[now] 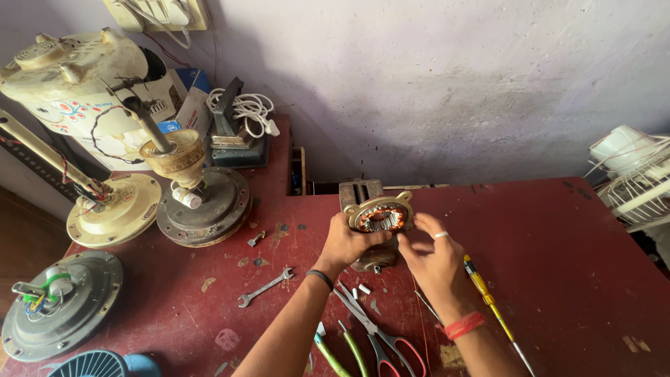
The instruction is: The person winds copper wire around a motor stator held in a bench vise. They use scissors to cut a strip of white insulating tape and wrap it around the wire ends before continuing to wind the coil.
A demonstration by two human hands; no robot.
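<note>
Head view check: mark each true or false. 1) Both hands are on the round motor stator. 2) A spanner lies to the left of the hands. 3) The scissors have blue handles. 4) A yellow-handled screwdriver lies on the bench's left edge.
1) True: left hand and right hand hold the stator.
2) True: the spanner lies on the red bench.
3) False: the scissors have red handles.
4) False: the screwdriver lies to the right of the right hand.
</note>
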